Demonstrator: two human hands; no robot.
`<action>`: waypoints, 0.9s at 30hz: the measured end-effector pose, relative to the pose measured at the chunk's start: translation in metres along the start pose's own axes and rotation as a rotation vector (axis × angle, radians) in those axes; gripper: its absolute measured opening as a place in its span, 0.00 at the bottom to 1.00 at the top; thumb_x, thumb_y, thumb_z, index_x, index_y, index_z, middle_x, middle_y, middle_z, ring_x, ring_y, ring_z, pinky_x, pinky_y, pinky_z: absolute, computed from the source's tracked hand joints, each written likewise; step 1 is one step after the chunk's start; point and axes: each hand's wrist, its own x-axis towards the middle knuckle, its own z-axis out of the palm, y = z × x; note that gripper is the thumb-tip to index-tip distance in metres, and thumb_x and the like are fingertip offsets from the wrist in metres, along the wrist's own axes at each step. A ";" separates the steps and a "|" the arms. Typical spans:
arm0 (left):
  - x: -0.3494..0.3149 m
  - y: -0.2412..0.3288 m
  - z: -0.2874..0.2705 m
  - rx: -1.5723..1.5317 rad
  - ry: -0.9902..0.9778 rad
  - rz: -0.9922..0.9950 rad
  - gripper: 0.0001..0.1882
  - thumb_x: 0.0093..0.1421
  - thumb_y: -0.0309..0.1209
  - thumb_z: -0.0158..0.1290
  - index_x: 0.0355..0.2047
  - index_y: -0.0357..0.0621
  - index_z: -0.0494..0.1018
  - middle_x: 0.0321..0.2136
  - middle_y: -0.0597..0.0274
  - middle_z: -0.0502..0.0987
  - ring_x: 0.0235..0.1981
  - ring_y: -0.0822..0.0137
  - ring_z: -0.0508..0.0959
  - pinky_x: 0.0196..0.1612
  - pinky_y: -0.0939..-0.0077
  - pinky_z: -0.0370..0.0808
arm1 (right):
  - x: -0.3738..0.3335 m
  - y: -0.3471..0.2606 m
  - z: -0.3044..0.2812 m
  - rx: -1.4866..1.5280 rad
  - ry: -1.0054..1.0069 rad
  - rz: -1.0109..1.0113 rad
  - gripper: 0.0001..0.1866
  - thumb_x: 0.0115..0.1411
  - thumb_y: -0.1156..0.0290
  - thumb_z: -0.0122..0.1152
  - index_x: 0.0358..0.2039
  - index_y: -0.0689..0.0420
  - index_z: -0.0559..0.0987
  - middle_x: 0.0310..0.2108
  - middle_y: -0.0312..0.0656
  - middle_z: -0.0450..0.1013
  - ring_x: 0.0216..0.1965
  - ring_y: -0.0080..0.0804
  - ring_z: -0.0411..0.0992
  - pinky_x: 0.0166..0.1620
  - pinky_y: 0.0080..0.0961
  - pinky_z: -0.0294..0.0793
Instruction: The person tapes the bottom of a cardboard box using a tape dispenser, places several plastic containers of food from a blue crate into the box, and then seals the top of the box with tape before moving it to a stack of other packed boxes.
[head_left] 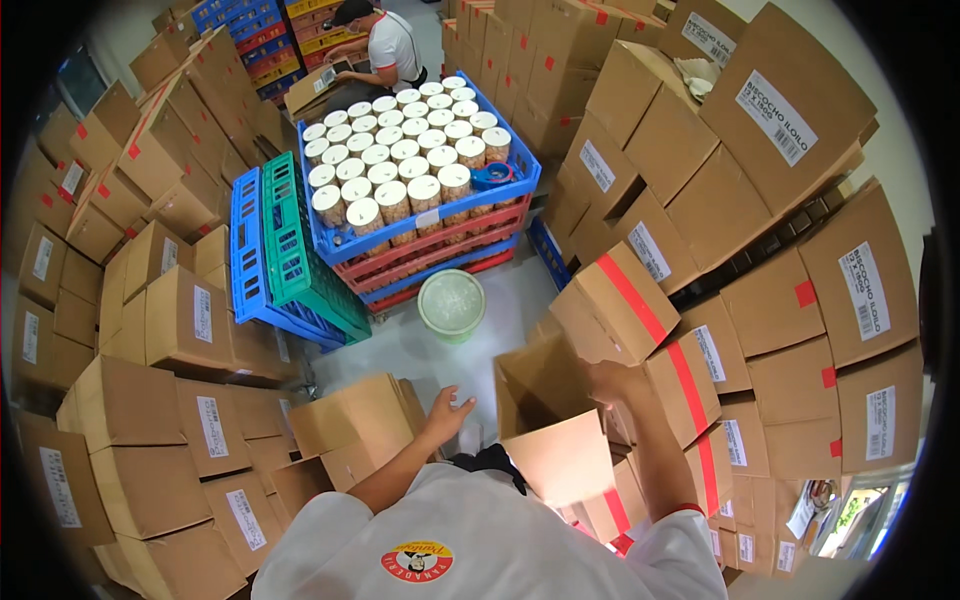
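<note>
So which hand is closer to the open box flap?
Right. The right hand grips the open box flap; the left hand rests apart, on a closed carton.

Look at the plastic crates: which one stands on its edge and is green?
The green crate, leaning on its side left of the stacked crates, beside a blue one; the stacked crates lie flat, the top holding white-lidded jars.

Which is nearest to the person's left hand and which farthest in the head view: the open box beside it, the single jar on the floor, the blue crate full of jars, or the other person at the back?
From the left hand:
1. Open box, right beside it on the left.
2. Single jar, on the floor ahead.
3. Blue crate, atop the stacked crates beyond.
4. Other person, at the far back.
</note>
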 end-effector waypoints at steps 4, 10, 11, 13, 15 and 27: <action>0.018 0.013 0.011 0.014 0.334 0.096 0.42 0.64 0.49 0.62 0.66 0.32 0.58 0.59 0.36 0.64 0.50 0.53 0.76 0.56 0.58 0.74 | 0.052 0.021 0.022 -0.182 0.334 -0.147 0.40 0.52 0.73 0.61 0.68 0.60 0.64 0.30 0.61 0.80 0.38 0.57 0.81 0.43 0.51 0.80; 0.041 0.037 -0.025 -0.357 0.642 0.122 0.38 0.70 0.49 0.54 0.67 0.34 0.56 0.59 0.43 0.63 0.51 0.54 0.74 0.57 0.60 0.74 | 0.053 -0.002 0.019 0.042 0.713 -0.230 0.38 0.60 0.68 0.56 0.72 0.48 0.63 0.26 0.61 0.77 0.30 0.62 0.77 0.37 0.55 0.76; 0.040 0.049 -0.030 -0.505 0.632 0.101 0.37 0.71 0.50 0.52 0.67 0.35 0.55 0.59 0.44 0.63 0.53 0.54 0.74 0.57 0.60 0.73 | 0.050 -0.004 0.012 0.040 0.717 -0.248 0.38 0.60 0.68 0.56 0.72 0.48 0.63 0.26 0.61 0.77 0.30 0.62 0.77 0.37 0.55 0.76; 0.049 0.060 -0.034 -0.541 0.682 0.090 0.35 0.73 0.51 0.49 0.67 0.35 0.57 0.60 0.46 0.63 0.54 0.54 0.73 0.56 0.61 0.74 | 0.048 -0.006 0.004 0.004 0.743 -0.289 0.32 0.64 0.71 0.53 0.69 0.45 0.67 0.24 0.58 0.78 0.27 0.60 0.77 0.35 0.55 0.76; 0.055 0.050 -0.043 -0.570 0.734 0.078 0.34 0.74 0.52 0.46 0.66 0.35 0.59 0.60 0.47 0.64 0.55 0.55 0.72 0.55 0.63 0.75 | 0.068 -0.006 -0.008 0.084 0.851 -0.420 0.30 0.62 0.72 0.53 0.66 0.45 0.71 0.27 0.57 0.79 0.29 0.59 0.78 0.37 0.53 0.77; 0.043 -0.002 -0.025 -0.487 0.615 0.006 0.26 0.78 0.44 0.41 0.50 0.32 0.78 0.37 0.56 0.82 0.37 0.69 0.80 0.39 0.73 0.78 | 0.221 -0.063 -0.085 0.102 0.826 -0.678 0.20 0.59 0.77 0.50 0.50 0.52 0.82 0.43 0.49 0.81 0.45 0.53 0.78 0.47 0.48 0.74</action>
